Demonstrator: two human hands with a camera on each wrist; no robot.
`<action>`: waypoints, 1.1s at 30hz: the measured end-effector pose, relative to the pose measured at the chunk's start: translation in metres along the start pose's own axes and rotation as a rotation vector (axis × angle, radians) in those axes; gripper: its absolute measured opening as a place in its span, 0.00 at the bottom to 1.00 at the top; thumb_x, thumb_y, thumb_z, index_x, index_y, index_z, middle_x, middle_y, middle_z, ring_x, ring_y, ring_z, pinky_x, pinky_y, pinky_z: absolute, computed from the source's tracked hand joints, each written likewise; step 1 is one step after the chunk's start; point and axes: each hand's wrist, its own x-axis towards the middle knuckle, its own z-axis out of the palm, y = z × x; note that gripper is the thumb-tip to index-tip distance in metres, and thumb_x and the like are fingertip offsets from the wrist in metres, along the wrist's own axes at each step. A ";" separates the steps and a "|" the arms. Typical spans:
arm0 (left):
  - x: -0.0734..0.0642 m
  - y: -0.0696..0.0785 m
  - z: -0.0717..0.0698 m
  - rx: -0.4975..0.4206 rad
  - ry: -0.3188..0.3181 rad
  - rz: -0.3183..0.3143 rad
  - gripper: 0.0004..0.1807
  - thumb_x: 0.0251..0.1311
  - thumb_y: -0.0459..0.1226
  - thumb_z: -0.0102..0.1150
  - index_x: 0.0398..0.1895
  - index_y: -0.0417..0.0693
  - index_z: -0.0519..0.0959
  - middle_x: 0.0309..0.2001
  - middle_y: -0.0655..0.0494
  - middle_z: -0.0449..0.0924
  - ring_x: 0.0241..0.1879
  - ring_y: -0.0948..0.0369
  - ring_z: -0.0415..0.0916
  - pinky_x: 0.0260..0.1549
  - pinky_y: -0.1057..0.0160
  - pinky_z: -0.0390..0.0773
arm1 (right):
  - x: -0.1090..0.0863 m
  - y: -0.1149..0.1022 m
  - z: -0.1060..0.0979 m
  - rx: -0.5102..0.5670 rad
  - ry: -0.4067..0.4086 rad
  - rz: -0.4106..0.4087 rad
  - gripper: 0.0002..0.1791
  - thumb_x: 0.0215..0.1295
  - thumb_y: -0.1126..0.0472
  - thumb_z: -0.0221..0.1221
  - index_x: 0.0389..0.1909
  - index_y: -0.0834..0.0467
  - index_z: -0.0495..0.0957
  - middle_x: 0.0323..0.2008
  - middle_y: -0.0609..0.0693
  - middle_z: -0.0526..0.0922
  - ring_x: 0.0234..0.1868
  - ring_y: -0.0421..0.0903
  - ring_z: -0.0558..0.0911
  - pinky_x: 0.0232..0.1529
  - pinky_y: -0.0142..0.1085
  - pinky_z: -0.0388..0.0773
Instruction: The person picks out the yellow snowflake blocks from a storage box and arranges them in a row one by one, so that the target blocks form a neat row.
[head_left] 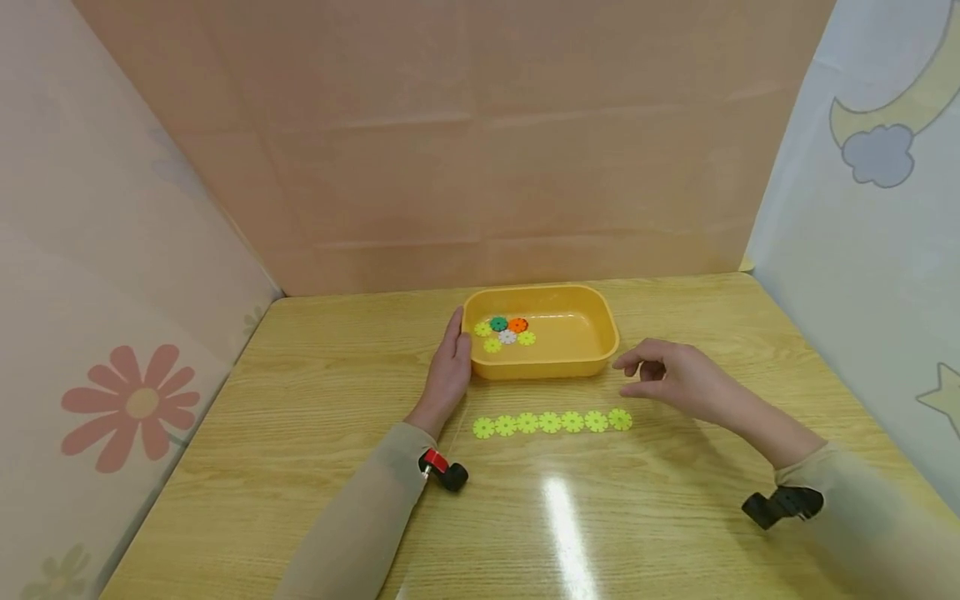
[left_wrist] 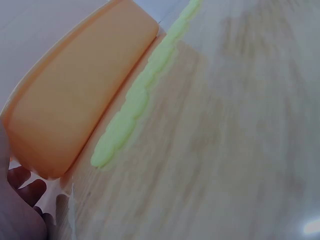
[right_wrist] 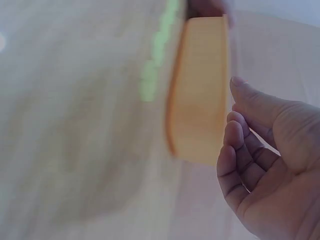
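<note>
A yellow plastic basin (head_left: 540,368) stands at the back of the table. My left hand (head_left: 448,367) holds its left end, thumb by the rim and fingers along the outside; the left wrist view shows some of these fingers bent at the basin's corner. My right hand (head_left: 678,377) hovers off the basin's right front corner, fingers loosely bent, thumb apart, nothing between them. In front of the basin, several yellow-green snowflake discs (head_left: 550,422) form a straight row. Inside it lie a green disc (head_left: 498,323), an orange disc (head_left: 517,325), a white disc (head_left: 507,337) and several yellow-green ones.
The wooden table (head_left: 337,400) carries a bright light reflection near its front. A plain pinkish-brown sheet (head_left: 465,150) rises behind it. Printed panels flank the table, with a flower (head_left: 142,404) on the left and a moon and cloud (head_left: 879,156) on the right.
</note>
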 end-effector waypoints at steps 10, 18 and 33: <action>0.000 0.001 -0.001 -0.007 -0.007 0.002 0.35 0.89 0.49 0.33 0.93 0.58 0.48 0.89 0.61 0.51 0.87 0.57 0.48 0.84 0.50 0.51 | 0.041 -0.025 -0.002 0.004 0.035 -0.014 0.18 0.69 0.59 0.77 0.57 0.57 0.89 0.42 0.43 0.86 0.41 0.46 0.80 0.42 0.36 0.80; 0.001 -0.001 -0.001 0.000 -0.011 -0.001 0.35 0.89 0.50 0.32 0.93 0.58 0.47 0.89 0.61 0.50 0.87 0.56 0.48 0.84 0.48 0.52 | 0.079 -0.034 0.013 0.044 0.022 0.028 0.19 0.72 0.56 0.75 0.59 0.58 0.89 0.46 0.49 0.87 0.44 0.49 0.81 0.45 0.43 0.81; 0.002 -0.002 -0.002 -0.009 -0.005 -0.012 0.34 0.90 0.49 0.33 0.93 0.59 0.48 0.89 0.60 0.51 0.87 0.56 0.48 0.84 0.48 0.52 | 0.141 -0.024 0.043 0.053 -0.019 0.086 0.20 0.72 0.59 0.75 0.59 0.64 0.88 0.44 0.52 0.89 0.43 0.52 0.83 0.47 0.47 0.82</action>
